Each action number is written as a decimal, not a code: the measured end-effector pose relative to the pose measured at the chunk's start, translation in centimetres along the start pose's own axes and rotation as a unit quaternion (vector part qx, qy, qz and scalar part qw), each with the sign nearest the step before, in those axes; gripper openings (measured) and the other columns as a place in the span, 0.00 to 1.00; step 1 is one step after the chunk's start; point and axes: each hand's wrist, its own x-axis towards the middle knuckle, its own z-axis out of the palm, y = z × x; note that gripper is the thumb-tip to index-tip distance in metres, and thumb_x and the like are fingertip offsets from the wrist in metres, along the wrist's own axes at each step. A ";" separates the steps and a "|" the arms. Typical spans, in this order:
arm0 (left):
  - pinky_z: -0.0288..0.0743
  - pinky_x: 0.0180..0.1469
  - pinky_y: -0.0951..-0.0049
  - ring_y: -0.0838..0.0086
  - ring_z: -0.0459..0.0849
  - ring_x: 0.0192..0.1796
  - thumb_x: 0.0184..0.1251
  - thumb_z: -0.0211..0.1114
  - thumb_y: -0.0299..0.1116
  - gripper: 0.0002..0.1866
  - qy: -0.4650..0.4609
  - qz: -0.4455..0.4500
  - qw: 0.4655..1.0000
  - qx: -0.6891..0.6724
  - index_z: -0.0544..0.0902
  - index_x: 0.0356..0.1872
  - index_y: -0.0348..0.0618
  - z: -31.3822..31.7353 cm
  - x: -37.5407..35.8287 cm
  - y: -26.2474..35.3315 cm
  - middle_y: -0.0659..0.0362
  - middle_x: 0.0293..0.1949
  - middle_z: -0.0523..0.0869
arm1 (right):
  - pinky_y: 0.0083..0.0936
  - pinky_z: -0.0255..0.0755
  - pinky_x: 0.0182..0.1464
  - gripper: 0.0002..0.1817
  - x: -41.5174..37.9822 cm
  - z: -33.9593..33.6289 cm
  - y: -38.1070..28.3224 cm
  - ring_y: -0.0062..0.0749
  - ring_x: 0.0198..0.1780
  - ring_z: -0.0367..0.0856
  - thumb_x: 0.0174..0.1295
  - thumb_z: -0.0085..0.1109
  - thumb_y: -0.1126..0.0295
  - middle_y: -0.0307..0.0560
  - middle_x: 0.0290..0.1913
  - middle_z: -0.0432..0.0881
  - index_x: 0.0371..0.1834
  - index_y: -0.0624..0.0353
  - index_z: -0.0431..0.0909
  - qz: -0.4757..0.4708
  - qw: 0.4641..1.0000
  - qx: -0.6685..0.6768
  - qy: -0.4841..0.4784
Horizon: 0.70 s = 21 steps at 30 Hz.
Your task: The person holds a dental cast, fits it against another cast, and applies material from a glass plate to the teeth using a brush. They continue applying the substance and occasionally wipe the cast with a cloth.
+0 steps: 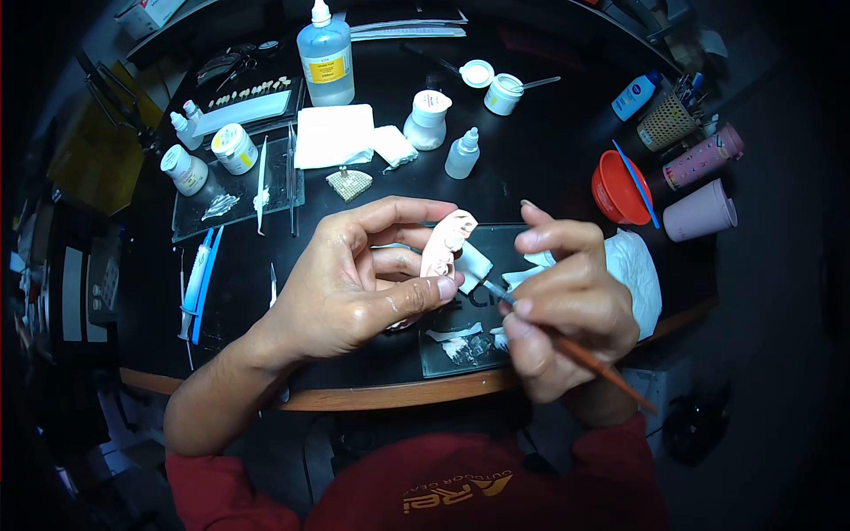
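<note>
A pink, curved dental cast w/ a pale tooth set in it point(445, 243) is gripped by the left hand point(354, 288), pinched btwn thumb and fingers, held above the front centre of a round black table point(549, 168). A thin brush w/ a reddish-brown wooden handle point(567, 345) is grasped pen-style by the right hand point(567, 305); its tip is seen at or just beside the cast's right edge, contact can't be told. Under the hands a dark glass slab w/ white smears point(460, 341) is laid near the table's front rim. Further back are seen a folded white cloth point(334, 134), a clear plastic liquid bottle w/ yellow label point(325, 57), and at right a red plastic bowl point(620, 188) w/ a blue stick across it.
</note>
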 end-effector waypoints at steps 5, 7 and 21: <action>0.91 0.54 0.73 0.71 0.90 0.53 0.59 0.77 0.13 0.34 0.020 0.051 0.996 0.076 0.75 0.68 0.27 0.5 0.0 -0.2 0.47 0.55 0.87 | 0.52 0.77 0.67 0.07 -0.9 0.6 1.3 0.37 0.42 0.86 0.58 0.63 0.82 0.48 0.30 0.84 0.40 0.65 0.81 0.114 0.980 0.146 0.076; 0.91 0.53 0.75 0.73 0.90 0.51 0.57 0.79 0.13 0.34 0.020 0.074 0.992 0.104 0.77 0.67 0.27 0.5 -0.1 -0.4 0.49 0.53 0.87 | 0.52 0.77 0.68 0.07 -1.0 1.0 1.2 0.36 0.42 0.87 0.59 0.63 0.82 0.47 0.31 0.83 0.40 0.65 0.80 0.124 0.975 0.165 0.082; 0.90 0.46 0.80 0.76 0.90 0.48 0.57 0.80 0.15 0.32 0.068 0.064 0.988 0.126 0.79 0.64 0.24 0.5 -0.3 -0.1 0.47 0.49 0.88 | 0.39 0.77 0.47 0.08 -0.2 0.5 -0.4 0.38 0.39 0.82 0.47 0.67 0.78 0.41 0.27 0.83 0.31 0.57 0.81 0.006 0.998 0.057 -0.011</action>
